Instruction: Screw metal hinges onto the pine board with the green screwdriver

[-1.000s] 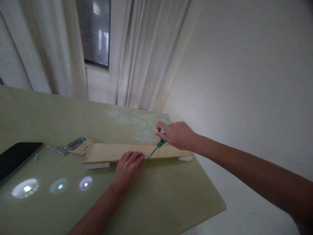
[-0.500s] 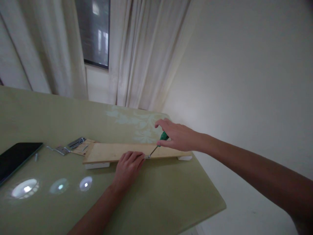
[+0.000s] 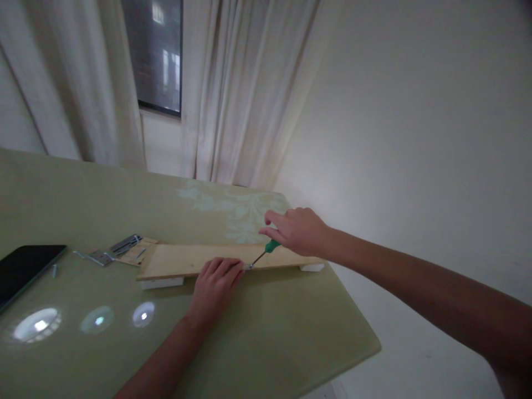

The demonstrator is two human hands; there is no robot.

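Observation:
A long plywood board [image 3: 178,256] lies raised on white blocks. My left hand [image 3: 216,280] rests over its near edge, fingers closed, with the fingertips at a small metal piece [image 3: 248,267] whose exact kind is too small to make out. The green-handled screwdriver [image 3: 271,245] slants down to the left, its tip at that metal piece. My right hand [image 3: 301,230] is around the handle's upper end, thumb and index finger stuck out to the left; the other fingers are partly hidden.
Metal hinge-like parts [image 3: 100,257] and thin wood pieces [image 3: 133,254] lie left of the board. A screw or peg [image 3: 55,270] lies beside a dark tablet-like device [image 3: 29,269]. White blocks [image 3: 162,283] hold up the board. The table's right edge [image 3: 353,302] runs near the wall.
My right hand has turned about the screwdriver's handle, and the handle has tipped lower and slightly left. My left hand stays at the metal piece. The whole view has shifted slightly.

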